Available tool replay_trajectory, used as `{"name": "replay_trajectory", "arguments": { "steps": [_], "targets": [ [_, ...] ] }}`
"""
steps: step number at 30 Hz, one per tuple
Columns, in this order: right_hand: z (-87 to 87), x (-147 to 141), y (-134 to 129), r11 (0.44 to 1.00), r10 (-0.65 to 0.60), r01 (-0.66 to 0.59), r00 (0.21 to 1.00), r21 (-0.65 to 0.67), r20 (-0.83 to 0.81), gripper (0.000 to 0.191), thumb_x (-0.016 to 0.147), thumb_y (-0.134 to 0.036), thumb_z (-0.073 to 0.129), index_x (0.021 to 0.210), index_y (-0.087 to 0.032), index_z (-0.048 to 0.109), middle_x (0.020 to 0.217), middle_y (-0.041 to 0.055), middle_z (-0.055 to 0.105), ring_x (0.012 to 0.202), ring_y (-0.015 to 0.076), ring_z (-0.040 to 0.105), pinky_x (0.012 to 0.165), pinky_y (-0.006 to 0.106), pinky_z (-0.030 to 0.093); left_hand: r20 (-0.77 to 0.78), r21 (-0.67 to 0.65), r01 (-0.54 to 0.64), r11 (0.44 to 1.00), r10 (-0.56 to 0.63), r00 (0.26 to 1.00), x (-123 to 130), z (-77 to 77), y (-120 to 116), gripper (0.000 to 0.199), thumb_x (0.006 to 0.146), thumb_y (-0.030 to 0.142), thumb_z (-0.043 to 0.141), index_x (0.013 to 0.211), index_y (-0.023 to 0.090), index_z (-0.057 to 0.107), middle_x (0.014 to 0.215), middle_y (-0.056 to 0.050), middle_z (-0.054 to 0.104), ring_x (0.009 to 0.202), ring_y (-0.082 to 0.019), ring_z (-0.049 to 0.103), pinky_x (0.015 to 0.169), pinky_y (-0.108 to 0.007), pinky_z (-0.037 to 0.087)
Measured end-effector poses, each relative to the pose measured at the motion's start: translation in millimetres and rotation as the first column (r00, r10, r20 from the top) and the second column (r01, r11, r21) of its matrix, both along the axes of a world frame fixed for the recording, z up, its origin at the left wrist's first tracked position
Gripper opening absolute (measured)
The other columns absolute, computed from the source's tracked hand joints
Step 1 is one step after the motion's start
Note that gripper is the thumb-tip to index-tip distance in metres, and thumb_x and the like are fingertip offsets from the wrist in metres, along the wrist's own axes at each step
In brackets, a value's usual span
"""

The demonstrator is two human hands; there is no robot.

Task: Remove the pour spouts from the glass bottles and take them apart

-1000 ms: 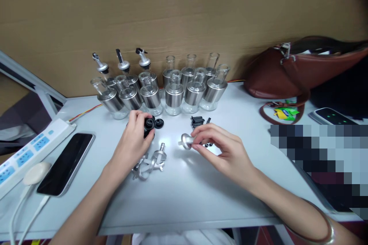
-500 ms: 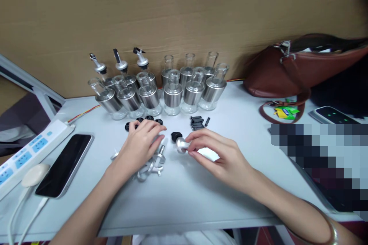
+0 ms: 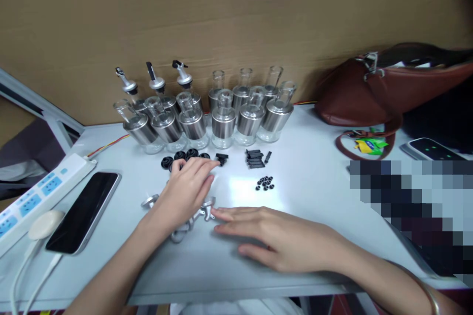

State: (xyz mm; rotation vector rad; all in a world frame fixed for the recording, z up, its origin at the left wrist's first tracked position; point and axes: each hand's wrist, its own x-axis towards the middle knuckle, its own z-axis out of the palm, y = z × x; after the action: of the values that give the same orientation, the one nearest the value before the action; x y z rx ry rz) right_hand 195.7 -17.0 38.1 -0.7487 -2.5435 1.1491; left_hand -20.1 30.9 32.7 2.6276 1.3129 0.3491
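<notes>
My left hand (image 3: 190,184) is open above the black round stoppers (image 3: 167,162), fingers stretched forward and partly covering them. A small group of black pieces (image 3: 221,157) lies by its fingertips. My right hand (image 3: 273,238) is open and low over the table, palm down, fingers extended toward the left. Its fingertips are beside silver pourer tops (image 3: 209,209), which lie in a loose heap partly hidden by my left wrist; I cannot tell whether they touch. Another silver top (image 3: 150,202) lies left of that wrist.
Glass bottles with steel sleeves (image 3: 223,123) stand in rows at the back; three carry pourers (image 3: 184,76). Black flaps (image 3: 254,159) and small black caps (image 3: 265,183) lie mid-table. A phone (image 3: 83,211) and power strip (image 3: 44,197) sit left, a brown bag (image 3: 347,93) right.
My right hand has let go of the silver pourer top and moved down toward the silver heap, uncovering the small black caps. My left hand has barely moved.
</notes>
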Motion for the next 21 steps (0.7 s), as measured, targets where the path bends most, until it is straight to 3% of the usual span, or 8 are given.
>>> {"name": "replay_trajectory", "arguments": {
  "steps": [2, 5, 9, 11, 13, 15, 18, 21],
  "targets": [
    [-1.3, -1, 1, 0.999, -0.030, 0.030, 1.000, 0.037, -0.006, 0.039, 0.088, -0.013, 0.054, 0.127, -0.019, 0.058, 0.139, 0.0073, 0.052, 0.127, 0.0173, 0.051, 0.107, 0.032, 0.043, -0.005, -0.001, 0.037, 0.999, -0.037, 0.999, 2, -0.3, -1, 0.028, 0.097, 0.020, 0.032, 0.120, 0.019, 0.049, 0.121, -0.009, 0.061, 0.113, -0.021, 0.052, 0.092, -0.040, 0.028],
    [-5.4, 1, 8, 0.957, -0.203, 0.218, 0.975, 0.189, -0.094, 0.029, 0.092, -0.018, 0.049, 0.117, -0.017, 0.062, 0.125, 0.0092, 0.063, 0.117, 0.0192, 0.058, 0.101, 0.038, 0.048, 0.016, 0.057, 0.024, 0.998, -0.025, 1.000, 1, 2.0, -2, 0.026, 0.096, 0.016, 0.034, 0.114, 0.018, 0.052, 0.115, -0.008, 0.064, 0.109, -0.022, 0.055, 0.091, -0.040, 0.030],
    [-11.6, 0, 28, 0.808, -0.413, 0.452, 0.892, 0.379, -0.184, 0.024, 0.092, -0.017, 0.047, 0.111, -0.016, 0.062, 0.112, 0.0121, 0.065, 0.104, 0.0227, 0.060, 0.089, 0.043, 0.052, 0.225, 0.190, -0.215, 0.958, 0.170, 0.959, -8, 10.3, 4, 0.024, 0.093, 0.013, 0.034, 0.104, 0.019, 0.055, 0.102, -0.006, 0.067, 0.098, -0.020, 0.059, 0.087, -0.037, 0.036],
    [-13.8, -7, 39, 0.759, -0.487, 0.508, 0.858, 0.408, -0.162, 0.024, 0.091, -0.017, 0.049, 0.112, -0.015, 0.060, 0.108, 0.0125, 0.065, 0.100, 0.0243, 0.061, 0.087, 0.044, 0.052, 0.333, 0.189, -0.334, 0.923, 0.260, 0.906, -12, 12.3, 8, 0.021, 0.092, 0.016, 0.035, 0.100, 0.020, 0.055, 0.100, -0.005, 0.067, 0.094, -0.020, 0.059, 0.085, -0.035, 0.038],
    [-15.4, -17, 51, 0.728, -0.550, 0.528, 0.830, 0.438, -0.087, 0.030, 0.088, -0.018, 0.055, 0.117, -0.012, 0.057, 0.108, 0.0151, 0.063, 0.101, 0.0274, 0.060, 0.088, 0.046, 0.051, 0.386, 0.147, -0.376, 0.915, 0.297, 0.873, -16, 10.4, 11, 0.019, 0.092, 0.017, 0.036, 0.098, 0.020, 0.054, 0.098, -0.005, 0.067, 0.094, -0.020, 0.060, 0.084, -0.034, 0.041],
    [-16.5, -30, 61, 0.726, -0.580, 0.508, 0.814, 0.464, 0.015, 0.035, 0.084, -0.017, 0.059, 0.119, -0.008, 0.057, 0.110, 0.0181, 0.060, 0.104, 0.0303, 0.058, 0.090, 0.046, 0.049, 0.376, 0.103, -0.341, 0.934, 0.281, 0.883, -19, 5.6, 13, 0.018, 0.092, 0.018, 0.037, 0.097, 0.019, 0.054, 0.097, -0.005, 0.067, 0.094, -0.020, 0.060, 0.083, -0.034, 0.042],
    [-16.5, -45, 74, 0.765, -0.572, 0.478, 0.812, 0.432, 0.114, 0.026, 0.084, -0.010, 0.056, 0.109, -0.011, 0.063, 0.108, 0.0157, 0.062, 0.103, 0.0290, 0.058, 0.089, 0.042, 0.047, 0.369, 0.106, -0.286, 0.952, 0.229, 0.901, -26, -1.0, 13, 0.018, 0.091, 0.019, 0.038, 0.096, 0.019, 0.055, 0.094, -0.005, 0.067, 0.093, -0.021, 0.060, 0.083, -0.035, 0.043],
    [-14.8, -50, 82, 0.765, -0.606, 0.527, 0.783, 0.370, 0.138, 0.021, 0.086, -0.007, 0.051, 0.098, -0.014, 0.067, 0.095, 0.0119, 0.067, 0.091, 0.0253, 0.063, 0.082, 0.036, 0.047, 0.459, 0.159, -0.336, 0.928, 0.232, 0.858, -35, -0.9, 13, 0.017, 0.090, 0.022, 0.040, 0.093, 0.019, 0.057, 0.092, -0.005, 0.067, 0.090, -0.020, 0.061, 0.082, -0.035, 0.044]
  ]
}}
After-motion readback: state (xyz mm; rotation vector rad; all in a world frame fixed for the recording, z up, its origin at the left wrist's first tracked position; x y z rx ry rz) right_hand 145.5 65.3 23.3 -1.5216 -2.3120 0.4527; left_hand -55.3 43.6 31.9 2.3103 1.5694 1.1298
